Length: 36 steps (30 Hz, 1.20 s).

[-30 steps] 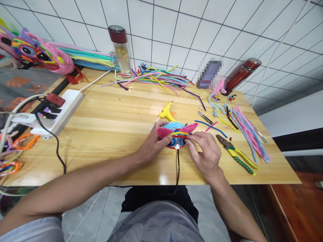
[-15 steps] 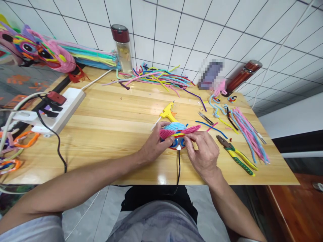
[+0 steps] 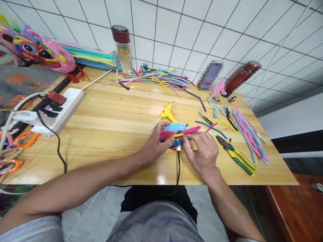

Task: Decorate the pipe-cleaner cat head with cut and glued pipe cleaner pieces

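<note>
Between my hands is a small pipe-cleaner figure (image 3: 175,127), light blue on top, with two dark pink ear-like pieces, a red and yellow band, blue rings and a white tip at the front. My left hand (image 3: 160,138) grips its left side, thumb on the front. On the right, my right hand (image 3: 202,146) pinches the figure's front edge with thumb and forefinger; whether a small piece sits between those fingertips is hidden. Just behind the figure lies a yellow glue gun (image 3: 168,112) with a white glue stick in its back. A black cord (image 3: 179,168) runs below the figure over the table edge.
Pliers (image 3: 236,156), small snips (image 3: 205,118) and a pink and blue pipe-cleaner bundle (image 3: 249,134) lie to the right. Loose pipe cleaners (image 3: 156,77), a glass bottle (image 3: 123,50) and a red flask (image 3: 243,78) are along the wall. A white power strip (image 3: 62,111) sits left.
My right hand's fingers have shifted very slightly to the left along the figure's front. Otherwise the figure and my left hand stay where they were.
</note>
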Available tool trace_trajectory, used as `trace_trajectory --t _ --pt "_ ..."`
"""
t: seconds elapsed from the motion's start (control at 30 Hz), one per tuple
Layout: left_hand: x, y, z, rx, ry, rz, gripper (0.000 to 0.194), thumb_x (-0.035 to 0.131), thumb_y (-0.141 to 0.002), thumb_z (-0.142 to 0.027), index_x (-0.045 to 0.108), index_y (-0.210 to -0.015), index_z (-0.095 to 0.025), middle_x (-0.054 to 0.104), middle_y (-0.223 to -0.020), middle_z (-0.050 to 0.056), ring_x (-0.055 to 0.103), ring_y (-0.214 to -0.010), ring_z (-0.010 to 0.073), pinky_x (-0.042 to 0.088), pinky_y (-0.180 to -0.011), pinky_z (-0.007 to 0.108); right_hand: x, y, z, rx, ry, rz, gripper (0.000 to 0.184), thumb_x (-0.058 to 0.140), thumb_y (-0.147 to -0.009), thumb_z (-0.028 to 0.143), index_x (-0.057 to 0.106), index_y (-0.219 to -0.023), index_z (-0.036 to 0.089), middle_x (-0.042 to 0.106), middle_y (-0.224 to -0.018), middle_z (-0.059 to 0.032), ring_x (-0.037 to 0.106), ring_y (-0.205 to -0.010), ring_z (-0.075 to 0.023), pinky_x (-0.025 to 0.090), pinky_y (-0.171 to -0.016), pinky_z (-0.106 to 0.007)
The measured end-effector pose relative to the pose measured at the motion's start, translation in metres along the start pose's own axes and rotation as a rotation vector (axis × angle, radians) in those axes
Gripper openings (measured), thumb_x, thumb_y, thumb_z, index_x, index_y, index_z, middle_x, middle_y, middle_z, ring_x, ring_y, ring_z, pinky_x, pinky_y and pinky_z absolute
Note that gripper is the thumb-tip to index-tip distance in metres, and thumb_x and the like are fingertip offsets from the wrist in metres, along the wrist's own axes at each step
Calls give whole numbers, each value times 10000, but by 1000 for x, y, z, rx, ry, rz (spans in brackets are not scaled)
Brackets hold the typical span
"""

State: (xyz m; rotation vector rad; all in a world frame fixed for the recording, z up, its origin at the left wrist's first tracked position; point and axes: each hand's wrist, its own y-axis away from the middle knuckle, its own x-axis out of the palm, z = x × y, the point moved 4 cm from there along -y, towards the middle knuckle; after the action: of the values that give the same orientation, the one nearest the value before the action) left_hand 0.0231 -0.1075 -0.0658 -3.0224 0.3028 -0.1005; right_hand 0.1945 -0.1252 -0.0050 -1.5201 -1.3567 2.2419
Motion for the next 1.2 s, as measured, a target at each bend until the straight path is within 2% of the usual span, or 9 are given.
trace_trajectory --t 0.37,0.8,1.03,1.2 --pt "0 -2 -2 36 -66 -20 441 663 -913 -320 449 -1285 -221 569 -1325 121 580 -1254 290 475 -1136 513 -2 -5 6 48 45 11 142 701 -979 248 667 -843 222 714 -753 -34 645 -732 -198 482 -725 -343" --pt "0 -1 -1 8 -7 -13 456 675 -895 -348 464 -1273 -205 572 -1244 105 586 -1155 267 494 -1068 475 -2 -9 11 42 28 12 174 691 -984 212 659 -813 215 705 -731 -22 634 -705 -178 475 -724 -322" --pt "1 0 -3 -32 74 5 476 694 -886 -343 455 -1275 -209 560 -1273 100 579 -1181 266 487 -1066 448 -2 -8 12 34 41 13 186 685 -989 213 653 -805 214 706 -723 -22 632 -697 -171 475 -721 -311" --pt "0 2 -6 -28 75 21 439 612 -954 -398 458 -1317 -206 545 -1342 109 546 -1261 273 442 -1118 450 -3 -8 12 37 39 8 176 692 -984 210 654 -813 216 703 -722 -21 636 -700 -175 481 -719 -315"
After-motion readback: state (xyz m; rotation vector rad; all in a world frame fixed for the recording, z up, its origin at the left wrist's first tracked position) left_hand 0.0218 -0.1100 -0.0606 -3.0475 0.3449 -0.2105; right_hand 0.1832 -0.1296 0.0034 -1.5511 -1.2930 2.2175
